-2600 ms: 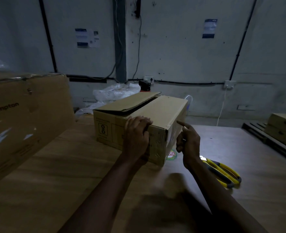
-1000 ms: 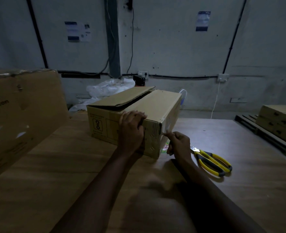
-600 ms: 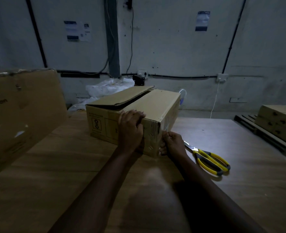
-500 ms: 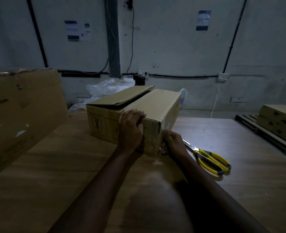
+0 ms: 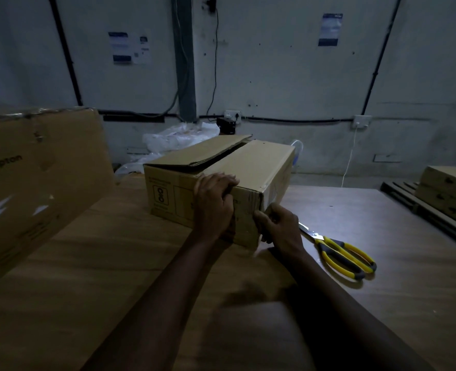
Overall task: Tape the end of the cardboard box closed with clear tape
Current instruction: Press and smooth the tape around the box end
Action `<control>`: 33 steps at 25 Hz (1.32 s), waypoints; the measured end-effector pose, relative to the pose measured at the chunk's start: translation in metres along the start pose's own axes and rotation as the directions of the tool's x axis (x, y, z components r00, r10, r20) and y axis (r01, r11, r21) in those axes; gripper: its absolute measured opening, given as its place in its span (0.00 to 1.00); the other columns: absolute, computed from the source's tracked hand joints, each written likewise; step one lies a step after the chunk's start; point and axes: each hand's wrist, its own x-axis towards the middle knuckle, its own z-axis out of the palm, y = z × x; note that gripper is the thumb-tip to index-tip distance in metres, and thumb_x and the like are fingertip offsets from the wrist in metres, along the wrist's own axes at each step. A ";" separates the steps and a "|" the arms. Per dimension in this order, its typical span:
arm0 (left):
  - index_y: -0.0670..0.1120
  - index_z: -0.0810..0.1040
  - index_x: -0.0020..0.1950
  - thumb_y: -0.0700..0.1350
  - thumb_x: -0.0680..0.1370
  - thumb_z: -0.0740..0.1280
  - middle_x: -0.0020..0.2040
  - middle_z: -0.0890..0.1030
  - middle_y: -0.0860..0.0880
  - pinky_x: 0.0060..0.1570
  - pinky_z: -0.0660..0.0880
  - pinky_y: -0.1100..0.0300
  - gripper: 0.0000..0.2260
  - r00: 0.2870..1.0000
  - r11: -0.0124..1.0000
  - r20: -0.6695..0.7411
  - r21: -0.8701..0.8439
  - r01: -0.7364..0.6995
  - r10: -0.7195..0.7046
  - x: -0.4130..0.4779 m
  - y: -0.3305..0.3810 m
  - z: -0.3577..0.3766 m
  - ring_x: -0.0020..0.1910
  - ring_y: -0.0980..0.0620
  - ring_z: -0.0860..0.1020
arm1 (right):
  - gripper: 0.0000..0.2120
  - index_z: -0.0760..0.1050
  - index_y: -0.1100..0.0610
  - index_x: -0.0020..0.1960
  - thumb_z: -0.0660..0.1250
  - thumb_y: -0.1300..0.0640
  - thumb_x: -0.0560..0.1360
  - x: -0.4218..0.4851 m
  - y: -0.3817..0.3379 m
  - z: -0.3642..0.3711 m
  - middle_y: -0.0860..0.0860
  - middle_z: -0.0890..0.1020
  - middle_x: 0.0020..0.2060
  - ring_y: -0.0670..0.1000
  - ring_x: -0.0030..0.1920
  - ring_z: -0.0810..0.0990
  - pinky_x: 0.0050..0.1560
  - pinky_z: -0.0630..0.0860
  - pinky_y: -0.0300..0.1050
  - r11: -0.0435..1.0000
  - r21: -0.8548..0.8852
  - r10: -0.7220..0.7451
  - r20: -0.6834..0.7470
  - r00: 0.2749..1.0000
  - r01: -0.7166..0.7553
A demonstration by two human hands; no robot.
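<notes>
Cardboard box [image 5: 251, 170] gripped between left hand [image 5: 214, 206] and right hand [image 5: 281, 226].

A cardboard box [image 5: 251, 167] is seen lying on a wooden table [image 5: 87, 263], with one long top flap slightly raised. Its near top edge is gripped by the left hand [image 5: 213, 207], fingers curled over it, while its near right corner is clasped by the right hand [image 5: 283, 226]. Yellow-handled scissors [image 5: 339, 253] are laid just beside that hand.

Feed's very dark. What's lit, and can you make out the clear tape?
Head view: dim overall; one bright patch on the table beside the scissors; forearms nearly black; tape indiscernible where the left hand and right hand meet the cardboard box.
</notes>
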 end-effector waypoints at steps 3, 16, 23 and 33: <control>0.45 0.80 0.50 0.34 0.68 0.60 0.50 0.83 0.47 0.63 0.66 0.37 0.16 1.000 1.000 -0.002 -0.001 0.000 0.000 0.001 0.000 0.000 0.55 0.47 0.78 | 0.12 0.71 0.50 0.37 0.72 0.47 0.71 -0.002 -0.005 0.004 0.49 0.81 0.31 0.43 0.27 0.80 0.29 0.80 0.46 0.988 -0.153 -0.032 -0.050 0.998 0.024; 0.45 0.81 0.49 0.34 0.67 0.59 0.50 0.83 0.48 0.65 0.64 0.37 0.16 0.999 0.999 -0.014 -0.027 0.034 -0.035 0.000 0.004 -0.001 0.56 0.48 0.78 | 0.25 0.66 0.47 0.51 0.73 0.35 0.65 -0.013 -0.030 0.020 0.46 0.79 0.46 0.44 0.40 0.78 0.30 0.70 0.35 0.927 -0.373 -0.019 -0.158 0.987 -0.042; 0.45 0.81 0.49 0.33 0.67 0.60 0.51 0.83 0.48 0.65 0.64 0.37 0.17 0.999 0.998 -0.009 -0.042 0.049 -0.049 0.000 0.002 0.000 0.56 0.49 0.78 | 0.33 0.68 0.52 0.65 0.75 0.42 0.66 0.006 -0.051 0.019 0.58 0.67 0.63 0.50 0.50 0.72 0.38 0.73 0.42 0.949 -0.314 -0.127 -0.307 0.943 0.025; 0.45 0.81 0.49 0.34 0.68 0.60 0.51 0.83 0.48 0.66 0.63 0.39 0.16 0.999 0.998 -0.015 -0.021 0.051 -0.051 0.000 0.003 0.000 0.56 0.49 0.78 | 0.19 0.77 0.56 0.54 0.73 0.44 0.70 0.010 -0.059 0.017 0.56 0.73 0.53 0.47 0.46 0.71 0.37 0.71 0.39 0.951 -0.306 -0.155 -0.341 0.927 0.047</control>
